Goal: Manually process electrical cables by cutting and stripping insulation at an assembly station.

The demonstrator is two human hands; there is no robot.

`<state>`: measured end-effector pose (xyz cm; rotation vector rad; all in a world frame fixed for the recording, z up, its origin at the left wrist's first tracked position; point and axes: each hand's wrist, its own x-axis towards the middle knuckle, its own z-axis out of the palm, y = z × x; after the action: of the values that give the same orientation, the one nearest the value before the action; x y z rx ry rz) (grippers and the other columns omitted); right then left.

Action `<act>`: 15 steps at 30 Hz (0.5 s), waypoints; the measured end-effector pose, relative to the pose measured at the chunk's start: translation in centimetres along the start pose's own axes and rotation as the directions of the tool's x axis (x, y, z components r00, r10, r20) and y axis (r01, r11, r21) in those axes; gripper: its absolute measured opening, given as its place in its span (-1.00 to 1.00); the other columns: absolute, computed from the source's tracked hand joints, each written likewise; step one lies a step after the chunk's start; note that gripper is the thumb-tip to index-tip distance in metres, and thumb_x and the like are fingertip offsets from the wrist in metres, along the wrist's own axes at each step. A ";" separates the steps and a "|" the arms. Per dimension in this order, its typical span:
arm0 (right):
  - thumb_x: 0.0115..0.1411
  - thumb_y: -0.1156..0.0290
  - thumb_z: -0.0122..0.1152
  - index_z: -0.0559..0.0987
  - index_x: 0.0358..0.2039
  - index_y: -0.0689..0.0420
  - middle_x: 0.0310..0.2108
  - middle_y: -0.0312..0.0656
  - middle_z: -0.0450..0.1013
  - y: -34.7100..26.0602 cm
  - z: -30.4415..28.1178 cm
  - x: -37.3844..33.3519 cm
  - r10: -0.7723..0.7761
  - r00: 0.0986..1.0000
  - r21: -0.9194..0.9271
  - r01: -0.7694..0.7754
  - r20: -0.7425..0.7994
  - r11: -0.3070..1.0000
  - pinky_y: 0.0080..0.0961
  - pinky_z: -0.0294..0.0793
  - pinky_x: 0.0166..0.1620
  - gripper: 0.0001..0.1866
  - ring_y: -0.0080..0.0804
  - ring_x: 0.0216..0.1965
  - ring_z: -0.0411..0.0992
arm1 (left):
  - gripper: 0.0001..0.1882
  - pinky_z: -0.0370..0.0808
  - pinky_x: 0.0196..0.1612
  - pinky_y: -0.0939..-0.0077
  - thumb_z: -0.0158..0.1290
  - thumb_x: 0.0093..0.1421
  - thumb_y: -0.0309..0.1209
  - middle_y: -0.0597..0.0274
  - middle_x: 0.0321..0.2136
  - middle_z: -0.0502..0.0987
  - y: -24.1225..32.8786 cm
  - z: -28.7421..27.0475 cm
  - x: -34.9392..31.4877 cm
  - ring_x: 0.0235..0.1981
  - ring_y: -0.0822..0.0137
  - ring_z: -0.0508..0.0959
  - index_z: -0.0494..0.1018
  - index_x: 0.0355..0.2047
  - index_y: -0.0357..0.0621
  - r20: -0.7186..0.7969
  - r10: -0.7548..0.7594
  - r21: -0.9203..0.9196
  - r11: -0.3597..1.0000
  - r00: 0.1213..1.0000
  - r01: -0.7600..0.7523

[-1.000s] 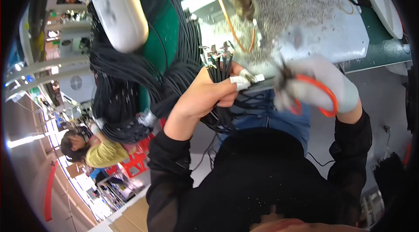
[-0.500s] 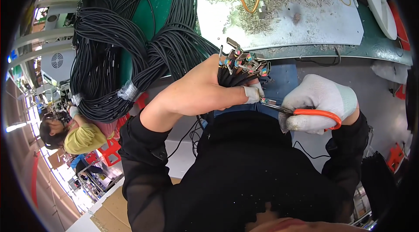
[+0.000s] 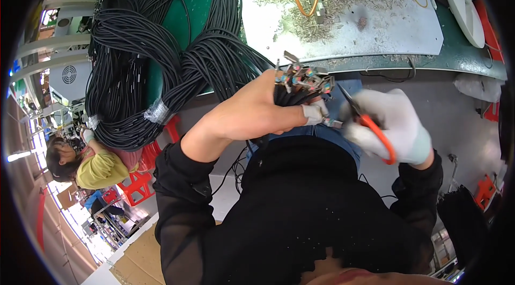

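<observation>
My left hand (image 3: 244,116), with white tape round the thumb tip, is closed round a bundle of black cables (image 3: 287,95). Their bare metal connectors (image 3: 307,77), with small coloured wires, fan out above the fist. A single connector (image 3: 332,122) sticks out by the thumb, apart from the others. My right hand (image 3: 405,121), in a white glove and slightly blurred, grips orange-handled scissors (image 3: 380,136). Their dark pointed tip is directed up and left, just right of the connectors and not touching them. Fingers of the right hand are partly hidden.
Large coils of black cable (image 3: 134,33) lie on the green bench to the left, tied with clear wrap (image 3: 156,112). A white board (image 3: 397,38) strewn with metal bits lies ahead under a machine with an orange tube (image 3: 300,3). Another person (image 3: 104,167) sits far left.
The scissors have left the connector at my left thumb; their tip has swung upward. My right hand has turned and shifted slightly left. The left hand keeps its grip, moved slightly right.
</observation>
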<state>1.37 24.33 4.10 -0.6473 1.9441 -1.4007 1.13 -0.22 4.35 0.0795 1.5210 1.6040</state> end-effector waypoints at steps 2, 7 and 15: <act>0.07 0.34 0.18 0.54 -0.47 0.14 -0.75 -0.22 0.32 -0.3 1.6 0.7 0.021 0.976 -0.118 -0.048 -0.218 0.992 -0.49 0.39 -0.55 -0.86 -0.38 -0.71 0.38 | -0.89 0.22 -0.63 0.69 0.03 0.17 -0.50 0.40 -0.67 0.36 -0.5 0.5 0.8 -0.68 0.61 0.31 0.40 -0.29 -0.23 -0.074 0.055 -0.081 0.995 0.996 -0.061; -0.01 0.41 0.19 0.49 -0.53 0.20 -0.77 -0.17 0.29 4.8 2.8 -1.5 -0.281 0.850 -0.385 0.101 -0.446 0.917 -0.54 0.31 -0.61 -0.87 -0.48 -0.76 0.35 | -0.92 0.23 -0.61 0.69 -0.06 0.25 -0.52 0.35 -0.64 0.41 -2.4 -0.2 2.0 -0.67 0.59 0.32 0.38 -0.27 -0.25 -0.334 0.213 -0.372 0.866 0.918 -0.336; 0.03 0.46 0.21 0.50 -0.44 0.24 -0.72 -0.27 0.34 -0.3 0.7 0.2 0.014 0.815 -0.028 -0.036 -0.579 0.999 -0.62 0.30 -0.57 -0.87 -0.65 -0.70 0.30 | -0.86 0.28 -0.50 0.69 0.00 0.26 -0.46 0.31 -0.50 0.47 -1.5 1.8 2.3 -0.58 0.59 0.37 0.36 -0.22 -0.25 0.006 0.056 -0.080 0.995 0.998 -0.055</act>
<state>1.76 23.58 4.20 -0.2067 2.4365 -1.6850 1.59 2.36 2.39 0.0844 1.4580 1.7048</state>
